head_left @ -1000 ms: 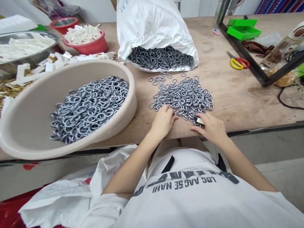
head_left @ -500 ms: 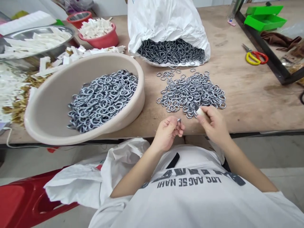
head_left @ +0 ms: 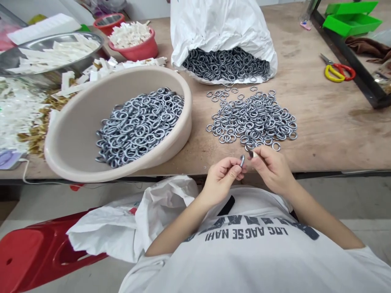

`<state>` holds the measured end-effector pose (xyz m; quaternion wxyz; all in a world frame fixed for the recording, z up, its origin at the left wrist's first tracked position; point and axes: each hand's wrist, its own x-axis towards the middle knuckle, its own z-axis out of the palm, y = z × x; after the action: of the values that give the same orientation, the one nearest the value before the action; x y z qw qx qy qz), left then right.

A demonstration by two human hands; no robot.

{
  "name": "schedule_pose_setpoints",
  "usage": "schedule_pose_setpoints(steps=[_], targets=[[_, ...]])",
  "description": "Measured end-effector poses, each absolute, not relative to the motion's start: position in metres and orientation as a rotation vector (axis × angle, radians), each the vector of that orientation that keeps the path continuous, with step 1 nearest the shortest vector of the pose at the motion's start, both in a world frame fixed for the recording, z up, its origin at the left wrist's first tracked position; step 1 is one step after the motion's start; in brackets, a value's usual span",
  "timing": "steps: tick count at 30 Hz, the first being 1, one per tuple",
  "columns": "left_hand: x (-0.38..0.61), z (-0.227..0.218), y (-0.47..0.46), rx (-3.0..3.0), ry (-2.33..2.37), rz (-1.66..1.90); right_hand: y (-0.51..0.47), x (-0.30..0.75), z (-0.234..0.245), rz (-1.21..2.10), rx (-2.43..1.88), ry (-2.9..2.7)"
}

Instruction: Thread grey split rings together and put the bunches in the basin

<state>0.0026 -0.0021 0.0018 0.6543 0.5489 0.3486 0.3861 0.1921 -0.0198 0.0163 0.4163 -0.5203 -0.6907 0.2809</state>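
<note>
Pinched between the thumb and fingers of my left hand [head_left: 220, 177] is a grey metallic-looking ring [head_left: 242, 160], standing on edge. Close to its right, my right hand [head_left: 273, 170] grips a small white tool with a dark tip [head_left: 251, 154]; the fingers cover most of it, so its exact kind does not show. The tip points at the ring, and I cannot tell whether they touch. Just beyond both hands, a pile of similar grey rings [head_left: 256, 118] lies on the wooden table [head_left: 324, 138].
On the left stands a large beige basin [head_left: 71, 134] holding many rings. A white sack [head_left: 222, 26] spills more rings at the back. Scissors [head_left: 337, 71] lie at right near a dark metal frame [head_left: 351, 53]. White pieces fill a red bowl [head_left: 137, 51] and a steel basin [head_left: 99, 51].
My right hand has come closer to my left, bringing the tool's tip beside the ring. The ring now shows more clearly in my left fingers. The whole view has shifted slightly.
</note>
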Motion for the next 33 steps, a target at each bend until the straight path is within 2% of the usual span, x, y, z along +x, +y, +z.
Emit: schedule_pose_setpoints(steps=[5, 11, 14, 20, 24, 27, 33], targets=[[-0.001, 0.000, -0.002, 1.331, 0.828, 0.858, -0.035, 0.188, 0.019, 0.347, -1.400, -2.016], [-0.005, 0.001, -0.004, 1.500, 0.773, 0.886, -0.026, 0.189, 0.018, 0.380, -1.429, -2.050], [-0.008, 0.004, -0.007, 1.576, 0.685, 0.897, -0.015, 0.208, 0.014, 0.379, -1.630, -1.951], [-0.009, 0.002, -0.005, 1.303, 0.753, 0.874, -0.012, 0.254, -0.001, -0.022, -2.166, -1.812], [-0.003, -0.003, 0.003, 1.168, 0.800, 0.862, -0.011, 0.263, -0.011, -0.021, -2.193, -1.786], [0.001, -0.003, 0.008, 1.091, 0.775, 0.812, -0.009, 0.256, -0.009, 0.155, -2.016, -1.634], [0.016, -0.001, 0.007, 0.872, 0.665, 0.682, -0.020, 0.213, 0.006, 1.191, -1.302, -1.278]])
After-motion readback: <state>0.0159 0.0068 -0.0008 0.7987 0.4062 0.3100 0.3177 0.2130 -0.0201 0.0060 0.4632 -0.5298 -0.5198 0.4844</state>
